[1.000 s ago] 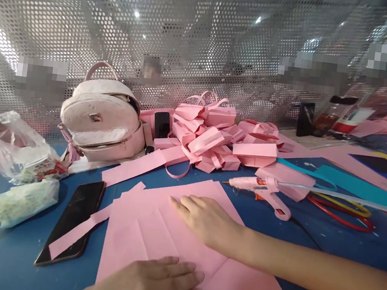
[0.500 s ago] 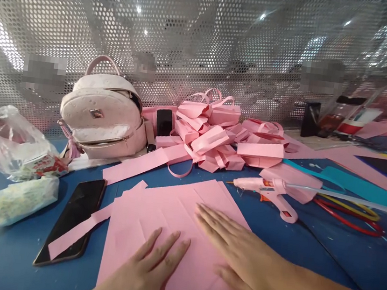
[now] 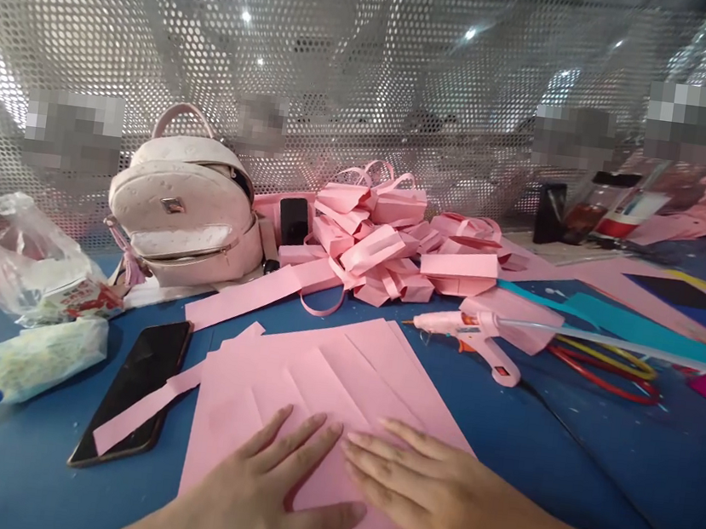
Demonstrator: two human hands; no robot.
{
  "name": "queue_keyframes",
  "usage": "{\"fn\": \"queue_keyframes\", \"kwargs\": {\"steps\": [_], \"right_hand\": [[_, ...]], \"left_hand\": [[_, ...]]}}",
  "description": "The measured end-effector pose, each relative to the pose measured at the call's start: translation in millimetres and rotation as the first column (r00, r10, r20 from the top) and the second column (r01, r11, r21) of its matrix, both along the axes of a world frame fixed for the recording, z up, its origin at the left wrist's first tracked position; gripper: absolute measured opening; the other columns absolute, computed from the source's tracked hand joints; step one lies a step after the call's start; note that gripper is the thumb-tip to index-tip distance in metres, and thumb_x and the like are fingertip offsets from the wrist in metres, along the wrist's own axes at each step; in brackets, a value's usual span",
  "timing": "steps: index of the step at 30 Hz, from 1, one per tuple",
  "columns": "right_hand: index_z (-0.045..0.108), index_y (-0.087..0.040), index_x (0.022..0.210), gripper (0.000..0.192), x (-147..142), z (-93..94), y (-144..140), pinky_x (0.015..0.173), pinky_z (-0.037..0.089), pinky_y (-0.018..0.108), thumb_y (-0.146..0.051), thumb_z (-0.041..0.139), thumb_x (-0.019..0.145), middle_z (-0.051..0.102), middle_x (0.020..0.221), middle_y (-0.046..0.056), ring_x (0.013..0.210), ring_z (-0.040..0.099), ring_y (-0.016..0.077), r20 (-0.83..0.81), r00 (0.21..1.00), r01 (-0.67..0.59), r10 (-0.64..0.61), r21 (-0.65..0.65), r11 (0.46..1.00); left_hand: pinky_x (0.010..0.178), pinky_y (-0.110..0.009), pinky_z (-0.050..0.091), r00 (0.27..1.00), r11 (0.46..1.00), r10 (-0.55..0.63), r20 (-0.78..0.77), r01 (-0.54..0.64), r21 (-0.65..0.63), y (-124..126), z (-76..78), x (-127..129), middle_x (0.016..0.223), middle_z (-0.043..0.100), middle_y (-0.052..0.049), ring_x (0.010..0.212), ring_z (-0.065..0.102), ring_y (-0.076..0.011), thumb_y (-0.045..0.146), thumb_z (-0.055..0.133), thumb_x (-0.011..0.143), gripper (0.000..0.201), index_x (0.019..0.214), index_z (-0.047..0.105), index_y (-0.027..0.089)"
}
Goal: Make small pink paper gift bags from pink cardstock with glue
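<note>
A stack of pink paper sheets [image 3: 339, 374] with fold creases lies on the blue table [image 3: 591, 474]. My left hand [image 3: 267, 490] rests flat on the near part of the top sheet, fingers spread. My right hand [image 3: 422, 487] lies flat beside it on the same sheet, fingertips almost touching those of the left. Neither hand grips anything. A pink glue gun [image 3: 466, 334] lies to the right, beyond the sheets.
A black phone [image 3: 135, 388] with a pink paper strip [image 3: 146, 406] across it lies left of the sheets. A pink backpack [image 3: 185, 210], a pile of folded pink paper bags [image 3: 387, 247], a plastic bag [image 3: 19, 258] and a tissue pack [image 3: 11, 368] stand behind and left. A perforated metal screen [image 3: 375, 87] closes the back.
My right hand has slid back toward me along the sheet. My left hand turned from lying sideways to pointing forward with spread fingers, and the two hands came together.
</note>
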State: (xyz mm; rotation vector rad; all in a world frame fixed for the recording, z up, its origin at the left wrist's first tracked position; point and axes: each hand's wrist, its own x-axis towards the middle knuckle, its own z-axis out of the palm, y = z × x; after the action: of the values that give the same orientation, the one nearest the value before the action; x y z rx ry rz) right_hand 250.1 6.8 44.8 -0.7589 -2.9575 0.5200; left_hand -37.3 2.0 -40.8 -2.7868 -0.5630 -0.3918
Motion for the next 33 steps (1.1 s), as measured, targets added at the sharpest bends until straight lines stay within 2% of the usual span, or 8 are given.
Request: {"fn": "queue_keyframes", "kwargs": {"steps": [4,10,13,18,24,30,31,33], "right_hand": [[0.045,-0.015,0.151,0.058,11,-12.5,-7,0.112,0.048,0.038,-0.045,0.052,0.101,0.045,0.153,0.009,0.139,0.049,0.0262,0.026,0.996,0.082,-0.087,0.144,0.986],[0.049,-0.010,0.148,0.062,56,-45.9,-13,0.102,0.055,0.041,-0.039,0.064,0.095,0.054,0.148,0.014,0.127,0.061,0.0289,-0.036,0.976,0.203,-0.216,0.520,0.830],[0.061,-0.012,0.137,0.045,52,-39.4,-10,0.100,0.054,0.041,-0.038,0.055,0.100,0.065,0.137,0.013,0.120,0.066,0.0271,-0.080,0.981,0.191,-0.178,0.570,0.799],[0.068,-0.013,0.124,0.035,24,-19.7,0,0.099,0.052,0.043,-0.035,0.052,0.102,0.072,0.127,0.010,0.113,0.068,0.0265,-0.169,0.977,0.203,-0.128,0.577,0.791],[0.065,-0.014,0.124,0.036,-6,-15.3,1,0.094,0.053,0.038,-0.035,0.065,0.095,0.073,0.123,0.010,0.110,0.069,0.0261,-0.165,0.986,0.052,0.028,0.460,0.886],[0.066,-0.017,0.122,0.034,-21,8.3,21,0.080,0.053,0.034,-0.010,0.045,0.097,0.077,0.104,0.009,0.094,0.072,0.0230,-0.240,0.969,0.106,-0.053,0.214,0.971],[0.069,-0.018,0.116,0.031,-20,13.3,26,0.079,0.052,0.034,-0.015,0.044,0.099,0.077,0.099,0.007,0.089,0.071,0.0226,-0.332,0.932,0.183,-0.142,0.095,0.978],[0.070,-0.018,0.099,0.029,-18,20.2,32,0.074,0.052,0.034,-0.034,0.046,0.100,0.074,0.088,0.004,0.082,0.068,0.0229,-0.506,0.770,0.343,-0.390,-0.187,0.920]], "left_hand": [[0.106,-0.057,0.046,1.000,0.999,0.014,-0.028,-0.015,-0.031,-1,9.7,-2,0.157,0.038,-0.026,0.144,0.040,-0.0391,0.035,0.048,0.103,0.064,0.160,0.020,0.031],[0.102,-0.051,0.053,0.998,0.999,0.029,-0.048,-0.027,0.042,-11,22.2,6,0.144,0.055,-0.024,0.136,0.051,-0.0371,0.029,0.046,0.103,0.046,0.148,0.049,0.023],[0.092,-0.044,0.061,0.992,0.987,0.103,-0.069,-0.093,0.134,-27,21.2,13,0.134,0.065,-0.022,0.120,0.065,-0.0369,0.023,0.046,0.100,0.037,0.133,0.060,0.012],[0.082,-0.036,0.065,0.963,0.959,0.237,-0.126,-0.211,0.187,-46,19.3,17,0.130,0.067,-0.023,0.113,0.070,-0.0357,0.015,0.043,0.096,0.046,0.139,0.051,0.002],[0.062,-0.029,0.066,0.975,0.967,0.217,0.036,-0.220,0.131,-37,45.1,19,0.103,0.079,-0.016,0.086,0.079,-0.0259,-0.003,0.032,0.091,0.041,0.113,0.066,0.004],[0.091,-0.032,0.061,0.935,0.995,-0.010,0.355,-0.026,0.098,-18,120.4,-3,0.112,0.078,-0.009,0.098,0.076,-0.0212,0.013,0.040,0.104,0.034,0.127,0.064,0.016],[0.097,-0.031,0.058,0.895,0.994,0.065,0.441,-0.097,0.050,-12,134.0,-10,0.116,0.077,-0.004,0.103,0.075,-0.0194,0.013,0.048,0.101,0.034,0.131,0.063,0.023],[0.098,-0.032,0.058,0.618,0.951,0.304,0.725,-0.246,-0.188,2,154.4,-23,0.124,0.073,-0.001,0.116,0.069,-0.0224,0.024,0.065,0.095,0.036,0.130,0.064,0.030]]}}
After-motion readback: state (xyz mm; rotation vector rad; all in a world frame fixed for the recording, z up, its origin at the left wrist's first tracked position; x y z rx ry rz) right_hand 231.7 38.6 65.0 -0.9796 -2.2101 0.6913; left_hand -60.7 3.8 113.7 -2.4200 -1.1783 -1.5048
